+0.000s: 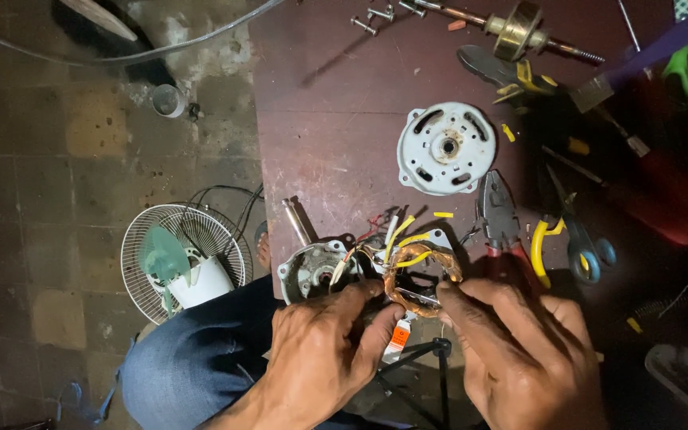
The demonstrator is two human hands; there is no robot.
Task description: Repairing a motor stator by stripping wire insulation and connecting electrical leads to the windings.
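Note:
A fan-motor stator with copper windings [417,275] and yellow sleeved leads sits at the near edge of a dark red worktable [328,119]. My left hand [324,354] grips its left side, fingers curled around the coil. The fingertips of my right hand [519,350] pinch the coil's right side. A grey motor housing [310,269] with a shaft lies just left of the stator, against my left hand.
A round white motor end cover [445,148] lies mid-table. Red-handled pliers [500,219], scissors [579,239], a brass rotor on a shaft [519,30], bolts [376,16] and other tools crowd the right. On the floor at left lie a fan grille with green blades [181,259] and a cable.

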